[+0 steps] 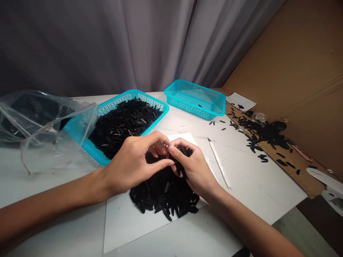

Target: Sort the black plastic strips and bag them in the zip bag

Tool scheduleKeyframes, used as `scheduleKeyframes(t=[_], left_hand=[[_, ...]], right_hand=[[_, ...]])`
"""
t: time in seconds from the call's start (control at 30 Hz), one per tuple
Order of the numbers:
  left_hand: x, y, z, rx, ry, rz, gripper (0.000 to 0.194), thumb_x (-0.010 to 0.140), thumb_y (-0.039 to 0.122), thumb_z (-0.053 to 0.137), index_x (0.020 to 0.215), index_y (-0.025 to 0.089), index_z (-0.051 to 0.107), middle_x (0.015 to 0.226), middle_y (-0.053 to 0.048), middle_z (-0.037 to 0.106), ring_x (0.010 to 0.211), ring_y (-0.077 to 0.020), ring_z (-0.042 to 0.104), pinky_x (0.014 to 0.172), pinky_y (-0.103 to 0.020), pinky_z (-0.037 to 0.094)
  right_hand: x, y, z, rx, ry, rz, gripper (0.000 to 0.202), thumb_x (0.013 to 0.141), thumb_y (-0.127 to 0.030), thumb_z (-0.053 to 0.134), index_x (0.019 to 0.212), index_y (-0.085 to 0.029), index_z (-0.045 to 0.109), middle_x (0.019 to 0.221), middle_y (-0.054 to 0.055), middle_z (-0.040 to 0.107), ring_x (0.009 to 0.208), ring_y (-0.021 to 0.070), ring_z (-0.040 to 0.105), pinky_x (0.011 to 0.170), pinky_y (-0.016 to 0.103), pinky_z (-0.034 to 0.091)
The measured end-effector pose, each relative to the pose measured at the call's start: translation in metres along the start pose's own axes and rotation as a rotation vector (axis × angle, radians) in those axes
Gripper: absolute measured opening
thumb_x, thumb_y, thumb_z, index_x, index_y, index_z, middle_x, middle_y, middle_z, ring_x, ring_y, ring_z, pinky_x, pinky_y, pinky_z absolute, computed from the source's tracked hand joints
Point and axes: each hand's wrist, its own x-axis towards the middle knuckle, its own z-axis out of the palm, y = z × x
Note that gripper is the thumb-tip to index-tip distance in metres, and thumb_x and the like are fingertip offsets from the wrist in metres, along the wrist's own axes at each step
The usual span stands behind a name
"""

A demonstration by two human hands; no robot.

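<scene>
My right hand (197, 167) is closed round a handful of small black plastic pieces (189, 151), thin and elongated. Close against it, my left hand (136, 162) has its fingers curled and its thumb reaching toward the right thumb; whatever lies between its fingertips is too small to make out. Below both hands a pile of the same black pieces (166, 196) rests on a white sheet (120, 228). Behind my left hand stands a turquoise basket (158, 123) heaped with more of them.
A second turquoise basket (198, 107) stands farther back, with a dark piece inside. A white pen-like tool (220, 164) lies right of the sheet. Scattered black pieces (254, 125) cover a cardboard strip (302, 182). A clear plastic bag (59, 135) occupies the left.
</scene>
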Motion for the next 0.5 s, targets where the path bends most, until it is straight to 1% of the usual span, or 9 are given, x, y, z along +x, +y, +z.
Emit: scheduleKeyframes(t=[0.13, 0.2, 0.33, 0.4, 0.5], left_hand=[[0.0001, -0.0031, 0.0024, -0.148, 0.008, -0.085, 0.017, 0.086, 0.021, 0.072, 0.102, 0.021, 0.066, 0.091, 0.002, 0.076, 0.080, -0.0123, 0.074, 0.080, -0.021, 0.060], [-0.0001, -0.0033, 0.0028, -0.216, 0.014, -0.123, 0.016, 0.086, 0.019, 0.073, 0.101, 0.022, 0.067, 0.091, 0.002, 0.076, 0.082, -0.0129, 0.074, 0.081, -0.021, 0.061], [-0.0005, -0.0011, 0.0049, -0.403, 0.036, -0.254, 0.026, 0.083, 0.024, 0.078, 0.105, 0.020, 0.065, 0.089, 0.000, 0.077, 0.081, -0.0143, 0.076, 0.075, -0.021, 0.062], [0.0004, -0.0004, 0.0057, -0.513, 0.043, -0.314, 0.034, 0.080, 0.025, 0.081, 0.108, 0.020, 0.063, 0.087, 0.000, 0.078, 0.079, -0.0143, 0.076, 0.074, -0.020, 0.062], [0.0023, -0.0005, 0.0067, -0.658, 0.028, -0.382, 0.048, 0.076, 0.025, 0.086, 0.114, 0.020, 0.059, 0.086, 0.001, 0.078, 0.079, -0.0153, 0.077, 0.075, -0.020, 0.062]], right_hand=[[0.0010, 0.0009, -0.0004, -0.028, 0.008, -0.016, 0.032, 0.088, -0.049, 0.073, 0.085, -0.019, 0.063, 0.057, -0.005, 0.056, 0.047, 0.0074, 0.047, 0.040, 0.016, 0.032], [0.0008, -0.0004, -0.0005, -0.051, 0.012, -0.042, 0.031, 0.088, -0.048, 0.074, 0.085, -0.019, 0.063, 0.057, -0.004, 0.057, 0.047, 0.0075, 0.047, 0.040, 0.016, 0.032], [-0.0005, -0.0042, -0.0010, -0.096, 0.024, -0.082, 0.030, 0.088, -0.046, 0.075, 0.084, -0.019, 0.064, 0.056, -0.005, 0.057, 0.046, 0.0073, 0.048, 0.039, 0.015, 0.035], [-0.0008, -0.0057, -0.0015, -0.078, 0.028, -0.087, 0.030, 0.087, -0.045, 0.076, 0.083, -0.019, 0.063, 0.057, -0.005, 0.057, 0.046, 0.0068, 0.048, 0.039, 0.015, 0.035], [-0.0002, -0.0070, -0.0022, -0.022, 0.028, -0.090, 0.030, 0.085, -0.043, 0.079, 0.081, -0.018, 0.062, 0.056, -0.006, 0.057, 0.045, 0.0057, 0.047, 0.038, 0.014, 0.034]])
